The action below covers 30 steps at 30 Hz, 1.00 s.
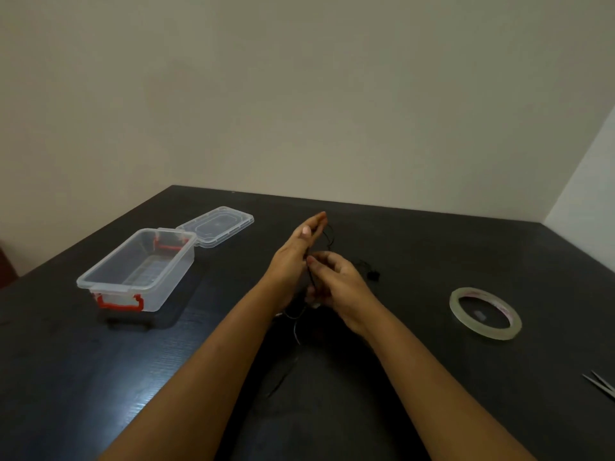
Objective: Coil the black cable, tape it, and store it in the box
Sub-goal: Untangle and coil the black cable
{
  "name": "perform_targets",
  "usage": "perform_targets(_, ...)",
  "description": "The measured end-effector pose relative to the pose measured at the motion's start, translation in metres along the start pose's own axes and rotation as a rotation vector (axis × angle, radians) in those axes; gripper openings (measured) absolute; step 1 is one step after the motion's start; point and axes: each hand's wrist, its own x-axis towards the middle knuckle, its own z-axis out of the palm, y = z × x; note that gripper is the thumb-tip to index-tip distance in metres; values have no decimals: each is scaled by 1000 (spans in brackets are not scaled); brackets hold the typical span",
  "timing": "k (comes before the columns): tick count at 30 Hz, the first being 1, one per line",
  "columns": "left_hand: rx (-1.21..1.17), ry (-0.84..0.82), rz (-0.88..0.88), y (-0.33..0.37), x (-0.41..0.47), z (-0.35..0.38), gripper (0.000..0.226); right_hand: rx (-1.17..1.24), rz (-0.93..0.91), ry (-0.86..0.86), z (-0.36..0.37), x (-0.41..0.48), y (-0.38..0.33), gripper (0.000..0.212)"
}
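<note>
Two hands work just right of the box [173, 281].

- **Left hand** [296, 257]: fingers straight and upright, with the cable [331, 236] looped about them.
- **Right hand** [339, 284]: fingers curled, pinching the cable at the left palm.
- **Loose tail:** lies on the worktop [100, 361], right of the box.

Recommendation: lay each turn snug and even, and pinch the bundle before slipping it off.

Count:
- one box, open
- one lid [216, 226], behind the box
- one cable
- one tape roll [484, 329], far right of the box
- one metal tool [602, 385], farther right and partly cut off
</note>
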Motion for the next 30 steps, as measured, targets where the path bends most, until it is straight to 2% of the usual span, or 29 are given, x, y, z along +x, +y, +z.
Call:
perform_targets(2, 121, -7, 17, 4, 0, 3, 34, 52, 34, -14, -1, -1, -2, 23)
perform_targets(6, 476, 170, 139, -2, 5, -6, 34, 17, 3, 64, -17, 1, -7, 27)
perform_targets(9, 1085, 250, 137, -10, 6, -20, 34, 108, 56, 43, -35, 1, -10, 25)
perform_targets(10, 1227, 314, 138, -11, 6, -24, 33, 126, 69, 29, -41, 1, -10, 25)
perform_targets(12, 1338, 422, 86, -7, 5, -29, 40, 121, 65, 14, -49, 0, -9, 26)
perform_targets(14, 1510, 384, 52, -3, 5, -29, 43, 66, 39, 32, -52, 0, -10, 28)
perform_targets(15, 1566, 345, 82, -1, 5, -27, 38, 5, 17, 52, -51, 0, -10, 28)
perform_targets(17, 1565, 277, 252, 2, 2, -19, 33, -137, -26, 95, -48, 1, -9, 29)
perform_targets(20, 1527, 152, 507, 3, -4, 1, 56, -260, -108, 125, -39, 2, -6, 28)
perform_targets(22, 1587, 86, 613, 2, -6, 14, 48, -225, -141, 127, -36, 0, -7, 24)
perform_targets(25, 1674, 84, 572, 2, -5, 16, 26, -183, -164, 127, -38, -1, -9, 23)
perform_targets(27, 1723, -10, 524, 2, -4, 9, 24, -219, -165, 122, -42, 0, -7, 24)
perform_targets(30, 1654, -101, 415, 7, -1, 0, 25, -265, -139, 107, -47, 2, -6, 22)
